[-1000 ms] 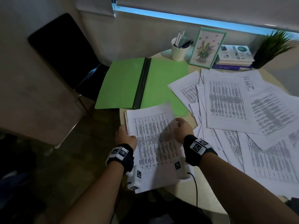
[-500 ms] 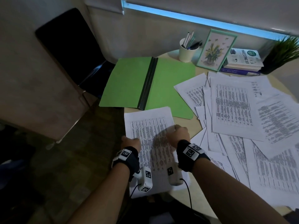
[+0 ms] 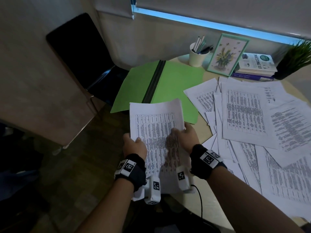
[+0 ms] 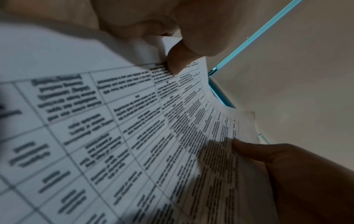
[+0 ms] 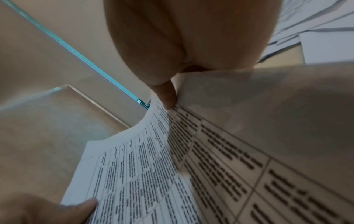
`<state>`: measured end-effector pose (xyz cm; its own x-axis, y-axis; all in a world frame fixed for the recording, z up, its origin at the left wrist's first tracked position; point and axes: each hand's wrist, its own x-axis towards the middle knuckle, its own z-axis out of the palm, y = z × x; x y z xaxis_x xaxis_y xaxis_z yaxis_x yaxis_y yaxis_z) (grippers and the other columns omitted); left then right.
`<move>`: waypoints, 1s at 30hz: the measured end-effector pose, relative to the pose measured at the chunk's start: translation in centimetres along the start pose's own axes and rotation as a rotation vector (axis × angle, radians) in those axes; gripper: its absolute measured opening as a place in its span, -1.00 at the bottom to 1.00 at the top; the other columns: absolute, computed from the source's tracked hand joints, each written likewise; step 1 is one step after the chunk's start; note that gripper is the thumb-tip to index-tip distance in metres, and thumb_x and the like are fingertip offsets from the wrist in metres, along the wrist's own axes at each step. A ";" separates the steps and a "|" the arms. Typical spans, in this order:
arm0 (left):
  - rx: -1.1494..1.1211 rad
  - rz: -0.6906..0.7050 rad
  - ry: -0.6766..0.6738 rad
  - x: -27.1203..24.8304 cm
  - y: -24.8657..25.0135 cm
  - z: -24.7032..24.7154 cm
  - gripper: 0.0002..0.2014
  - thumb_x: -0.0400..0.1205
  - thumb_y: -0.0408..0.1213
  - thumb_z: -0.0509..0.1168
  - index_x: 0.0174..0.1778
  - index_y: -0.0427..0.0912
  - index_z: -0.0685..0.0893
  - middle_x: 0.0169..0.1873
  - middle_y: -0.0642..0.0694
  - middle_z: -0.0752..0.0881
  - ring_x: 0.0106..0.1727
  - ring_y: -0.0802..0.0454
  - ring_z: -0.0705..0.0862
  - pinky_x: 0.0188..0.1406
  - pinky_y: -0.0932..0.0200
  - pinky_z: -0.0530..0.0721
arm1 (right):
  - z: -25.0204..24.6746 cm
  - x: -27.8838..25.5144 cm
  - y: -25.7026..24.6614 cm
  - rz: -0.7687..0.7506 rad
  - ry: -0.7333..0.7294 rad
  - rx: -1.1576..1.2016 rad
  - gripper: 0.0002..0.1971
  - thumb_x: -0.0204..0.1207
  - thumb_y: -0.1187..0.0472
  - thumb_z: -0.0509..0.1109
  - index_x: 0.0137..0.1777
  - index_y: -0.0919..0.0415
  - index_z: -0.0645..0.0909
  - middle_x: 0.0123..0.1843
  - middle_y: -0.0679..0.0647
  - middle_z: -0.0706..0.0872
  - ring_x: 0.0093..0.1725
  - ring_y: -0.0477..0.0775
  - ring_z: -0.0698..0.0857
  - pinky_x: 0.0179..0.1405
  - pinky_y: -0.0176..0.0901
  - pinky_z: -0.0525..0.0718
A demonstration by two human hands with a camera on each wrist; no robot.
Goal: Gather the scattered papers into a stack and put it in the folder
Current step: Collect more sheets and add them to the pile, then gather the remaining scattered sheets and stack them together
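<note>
I hold a stack of papers (image 3: 155,132) in both hands at the near edge of a round table (image 3: 204,133), its top edge tilted up and away from me. My left hand (image 3: 134,147) pinches the stack's left edge, thumb on the printed face and the other fingers hidden behind; my right hand (image 3: 186,136) grips the right edge the same way, with its thumb (image 5: 166,97) pressed on the top sheet. The stack's far edge overlaps the near edge of the open green folder (image 3: 178,84), which lies flat just beyond, its dark spine (image 3: 154,81) running away from me and its left half hanging past the table rim. To my right, loose papers (image 3: 244,113) cover much of the table, overlapping one another, the nearest just beside my right hand. Behind them stand a cup of pens (image 3: 197,55), a framed flower picture (image 3: 227,54), a pile of books (image 3: 255,64) and a green plant (image 3: 296,59). To my left is open floor, with a dark chair (image 3: 80,52) beyond it. Half a second ago the stack lay flat on the table with my hands lower on its sides; now it is lifted, slightly curled, and both hands grip further up its edges.
</note>
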<state>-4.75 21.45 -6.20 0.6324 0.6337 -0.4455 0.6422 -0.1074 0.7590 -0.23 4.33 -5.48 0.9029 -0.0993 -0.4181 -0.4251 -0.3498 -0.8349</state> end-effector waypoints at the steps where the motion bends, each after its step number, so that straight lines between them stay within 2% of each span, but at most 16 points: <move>1: -0.014 0.003 -0.006 -0.1 0.3 0.1 -0.66 0.69 -0.37 0.18 0.39 -0.19 0.39 0.19 -0.23 0.66 0.10 -0.26 0.68 0.08 -0.11 0.70 | -0.1 0.0 -0.2 -0.008 0.006 -0.004 -0.63 0.58 0.24 0.35 0.36 0.30 0.48 0.05 0.18 0.76 -0.22 0.05 0.74 -0.40 -0.26 0.63; 3: -0.026 0.025 -0.059 0.0 0.8 0.3 -0.58 0.63 -0.36 0.21 0.42 -0.12 0.35 0.17 -0.15 0.65 0.00 -0.18 0.70 -0.11 0.02 0.71 | -0.6 0.2 -0.5 -0.004 0.040 -0.047 -0.53 0.57 0.30 0.30 0.48 0.24 0.39 0.18 0.18 0.72 -0.12 0.07 0.71 -0.28 -0.24 0.61; 4: -0.006 0.056 -0.096 0.5 1.1 0.5 -0.51 0.58 -0.29 0.26 0.44 -0.08 0.32 0.20 -0.12 0.63 -0.02 -0.13 0.69 -0.14 0.07 0.68 | -1.0 0.5 -0.6 0.007 0.059 -0.092 -0.46 0.58 0.31 0.27 0.57 0.19 0.30 0.26 0.21 0.68 -0.03 0.14 0.70 -0.17 -0.21 0.58; 5: 0.054 0.113 -0.119 1.4 1.3 0.7 -0.39 0.52 -0.17 0.32 0.48 -0.03 0.27 0.29 -0.11 0.59 0.06 -0.14 0.68 -0.05 0.04 0.68 | -1.4 0.7 -0.5 0.031 0.067 -0.144 -0.40 0.60 0.31 0.24 0.64 0.17 0.20 0.33 0.24 0.64 0.06 0.20 0.67 -0.08 -0.18 0.53; 6: 0.155 0.197 -0.123 2.7 1.6 0.9 -0.27 0.46 -0.02 0.34 0.54 0.04 0.20 0.44 -0.12 0.49 0.25 -0.18 0.62 0.17 -0.07 0.63 | -1.8 0.8 -0.4 0.070 0.065 -0.203 -0.36 0.63 0.29 0.23 0.67 0.18 0.10 0.37 0.27 0.61 0.13 0.23 0.65 -0.05 -0.15 0.48; 7: 0.273 0.290 -0.108 4.4 2.0 1.3 -0.18 0.44 0.10 0.32 0.59 0.08 0.12 0.58 -0.10 0.31 0.47 -0.21 0.46 0.40 -0.18 0.47 | -2.1 0.9 -0.2 0.117 0.049 -0.270 -0.34 0.65 0.25 0.23 0.69 0.21 0.02 0.41 0.29 0.59 0.20 0.27 0.64 -0.03 -0.13 0.46; 8: 0.413 0.366 -0.110 6.2 2.7 1.8 -0.16 0.49 0.14 0.28 0.64 0.09 0.03 0.67 -0.06 0.10 0.62 -0.19 0.22 0.55 -0.21 0.25 | -2.3 0.9 0.3 0.151 0.020 -0.330 -0.32 0.66 0.21 0.23 0.70 0.23 -0.02 0.43 0.30 0.57 0.26 0.30 0.63 -0.03 -0.11 0.47; 9: 0.565 0.435 -0.160 8.2 3.7 2.6 -0.19 0.57 0.14 0.20 0.67 0.08 -0.05 0.70 -0.02 -0.07 0.68 -0.14 0.02 0.62 -0.21 0.06 | -2.4 1.0 0.7 0.179 0.000 -0.360 -0.30 0.67 0.17 0.24 0.70 0.22 -0.03 0.46 0.29 0.55 0.29 0.31 0.63 -0.02 -0.10 0.48; 10: 0.713 0.495 -0.252 10.0 5.0 3.6 -0.25 0.65 0.15 0.10 0.69 0.08 -0.11 0.70 0.01 -0.16 0.70 -0.11 -0.11 0.63 -0.19 -0.06 | -2.4 1.2 1.3 0.191 -0.005 -0.369 -0.30 0.67 0.16 0.24 0.70 0.19 -0.03 0.47 0.27 0.55 0.30 0.30 0.63 -0.02 -0.11 0.49; 12: 0.929 0.549 -0.396 13.4 8.2 6.5 -0.32 0.69 0.19 -0.09 0.70 0.05 -0.12 0.69 0.02 -0.19 0.69 -0.11 -0.18 0.63 -0.21 -0.11 | -2.5 2.3 2.1 0.168 0.020 -0.361 -0.34 0.64 0.20 0.25 0.69 0.12 0.07 0.43 0.20 0.60 0.26 0.26 0.66 -0.02 -0.14 0.50; 14: 1.039 0.574 -0.430 15.0 10.1 9.5 -0.32 0.67 0.19 -0.14 0.70 0.01 -0.06 0.70 0.01 -0.18 0.69 -0.15 -0.17 0.63 -0.23 -0.08 | -2.9 3.1 2.5 0.140 0.048 -0.330 -0.43 0.58 0.27 0.27 0.59 0.10 0.28 0.27 0.15 0.69 0.09 0.21 0.68 -0.04 -0.14 0.55; 16: 1.120 0.613 -0.467 14.3 10.5 11.8 -0.31 0.65 0.13 -0.11 0.69 -0.04 -0.04 0.70 -0.03 -0.17 0.68 -0.22 -0.14 0.61 -0.26 0.00 | -3.5 2.8 3.1 0.175 0.086 -0.285 -0.54 0.55 0.32 0.26 0.45 0.10 0.43 0.05 0.08 0.69 -0.06 0.15 0.63 -0.12 -0.16 0.52; 18: 1.133 0.604 -0.519 12.5 9.7 12.8 -0.32 0.65 0.09 -0.08 0.69 -0.07 -0.04 0.69 -0.07 -0.17 0.67 -0.28 -0.12 0.60 -0.30 0.06 | -4.1 2.0 3.7 0.217 0.122 -0.280 -0.65 0.54 0.36 0.25 0.31 0.12 0.52 -0.06 0.07 0.66 -0.12 0.14 0.62 -0.16 -0.17 0.51; 21: 1.136 0.608 -0.520 10.7 9.1 13.3 -0.32 0.68 0.08 -0.10 0.70 -0.11 -0.07 0.69 -0.11 -0.16 0.67 -0.31 -0.10 0.59 -0.30 0.08 | -5.5 1.9 3.5 0.217 0.199 -0.280 -0.82 0.54 0.37 0.24 0.03 0.11 0.54 -0.13 0.12 0.67 -0.17 0.17 0.62 -0.21 -0.17 0.51; 26: 1.210 0.671 -0.502 6.6 9.4 12.6 -0.37 0.77 0.02 -0.18 0.69 -0.29 -0.03 0.68 -0.27 -0.06 0.67 -0.27 0.00 0.62 -0.18 0.05 | -8.0 2.0 2.5 0.187 0.237 -0.290 -0.80 0.50 0.45 0.23 -0.06 0.14 0.56 -0.29 0.08 0.64 -0.23 0.15 0.61 -0.26 -0.22 0.47; 30: 1.155 0.647 -0.487 7.1 8.3 12.4 -0.32 0.73 0.15 -0.23 0.68 -0.22 0.11 0.67 -0.27 0.04 0.62 -0.33 0.18 0.57 -0.19 0.27 | -9.3 2.2 1.8 0.181 0.254 -0.355 -0.75 0.47 0.48 0.22 -0.02 0.14 0.58 -0.29 0.10 0.64 -0.26 0.17 0.59 -0.24 -0.18 0.50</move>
<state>10.44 15.53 -8.89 0.8799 -0.0674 -0.4704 0.0231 -0.9826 0.1840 1.58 -5.21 -4.55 0.8219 -0.3978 -0.4078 -0.5693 -0.5981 -0.5641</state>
